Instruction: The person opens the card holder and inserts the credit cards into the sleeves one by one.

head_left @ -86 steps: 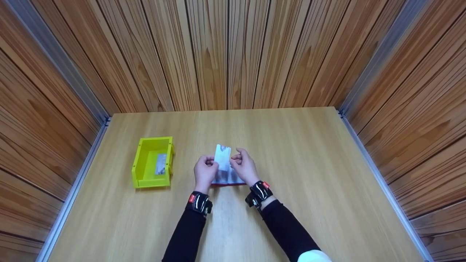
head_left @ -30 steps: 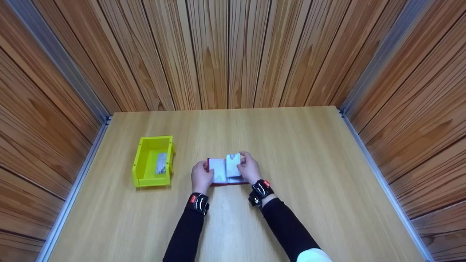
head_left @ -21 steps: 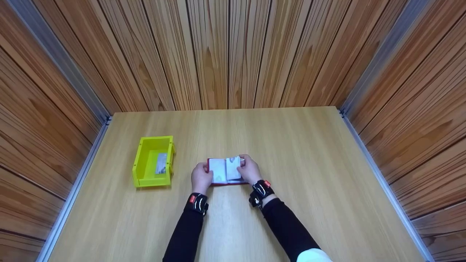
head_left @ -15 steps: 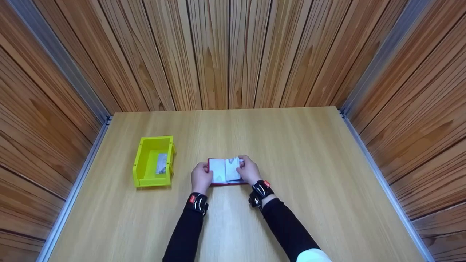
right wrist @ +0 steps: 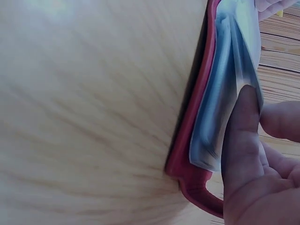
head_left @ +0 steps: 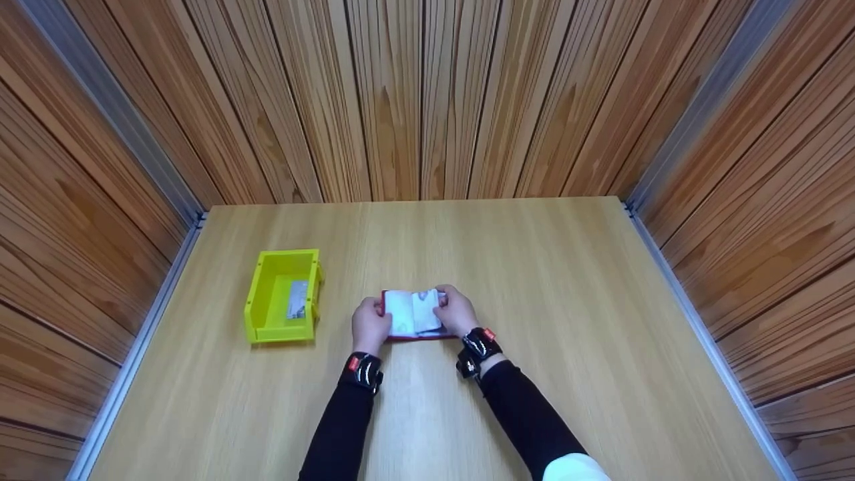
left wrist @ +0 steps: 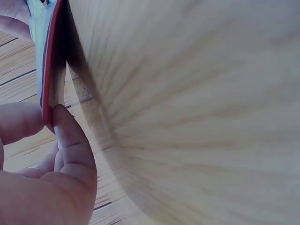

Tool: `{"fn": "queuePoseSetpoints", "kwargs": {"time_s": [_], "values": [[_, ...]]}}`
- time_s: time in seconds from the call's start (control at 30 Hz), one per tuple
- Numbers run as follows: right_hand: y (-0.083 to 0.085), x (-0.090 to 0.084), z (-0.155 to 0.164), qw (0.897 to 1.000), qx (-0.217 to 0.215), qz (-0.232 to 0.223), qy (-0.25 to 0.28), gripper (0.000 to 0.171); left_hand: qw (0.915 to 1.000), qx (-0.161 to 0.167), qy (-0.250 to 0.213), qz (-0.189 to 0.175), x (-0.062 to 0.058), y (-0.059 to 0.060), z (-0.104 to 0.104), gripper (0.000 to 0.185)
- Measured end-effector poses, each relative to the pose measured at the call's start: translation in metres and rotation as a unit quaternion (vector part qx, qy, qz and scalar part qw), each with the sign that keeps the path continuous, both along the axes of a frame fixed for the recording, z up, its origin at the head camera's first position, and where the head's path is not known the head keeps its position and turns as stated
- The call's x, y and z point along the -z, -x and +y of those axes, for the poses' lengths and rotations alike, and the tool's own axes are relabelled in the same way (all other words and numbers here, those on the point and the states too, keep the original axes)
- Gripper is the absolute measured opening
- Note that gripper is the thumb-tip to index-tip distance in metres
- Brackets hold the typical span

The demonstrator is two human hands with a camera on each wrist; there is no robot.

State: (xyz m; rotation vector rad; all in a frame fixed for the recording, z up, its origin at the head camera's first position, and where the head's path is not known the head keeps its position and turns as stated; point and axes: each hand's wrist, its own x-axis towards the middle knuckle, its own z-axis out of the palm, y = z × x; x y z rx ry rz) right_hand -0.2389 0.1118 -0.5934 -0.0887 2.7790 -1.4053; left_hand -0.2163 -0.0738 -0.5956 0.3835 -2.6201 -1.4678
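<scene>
At bench centre, you're holding a red card holder (head_left: 415,314) open flat on the bench (head_left: 534,280). L hand (head_left: 369,325) is gripping its left edge, fingers curled round the red cover (left wrist: 50,93). R hand (head_left: 457,311) is pinching the clear sleeves (right wrist: 225,93) on the right side, thumb pressing on top. Approx. step, judging from this: you're seating a card into a sleeve, nearly fully in. Next move likely calls for keeping the L grip steady w/ the cover pinned while the R thumb is pushing the card home. Yellow bin (head_left: 281,295) w/ one card (head_left: 296,299) inside is sitting well apart, to your left.
</scene>
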Motion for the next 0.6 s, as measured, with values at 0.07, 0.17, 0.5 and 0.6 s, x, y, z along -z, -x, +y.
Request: {"fn": "queuePoseSetpoints", "kwargs": {"time_s": [0.07, 0.17, 0.5, 0.6], "values": [[0.0, 0.0, 0.001, 1.0, -0.001, -0.001, 0.003, 0.045, 1.0, 0.0, 0.001, -0.002, 0.0, 0.0, 0.0, 0.028], [-0.001, -0.001, 0.0, 1.0, -0.001, -0.01, 0.011, 0.045, 1.0, 0.0, 0.004, -0.003, 0.0, 0.001, 0.0, 0.028], [-0.001, 0.0, -0.009, 1.0, 0.006, 0.001, -0.001, 0.042, 1.0, 0.002, 0.004, 0.0, 0.002, 0.0, 0.0, 0.029], [-0.001, 0.0, -0.012, 1.0, 0.001, 0.017, -0.012, 0.04, 0.9999, 0.002, 0.013, 0.001, 0.002, 0.001, -0.001, 0.03]]}}
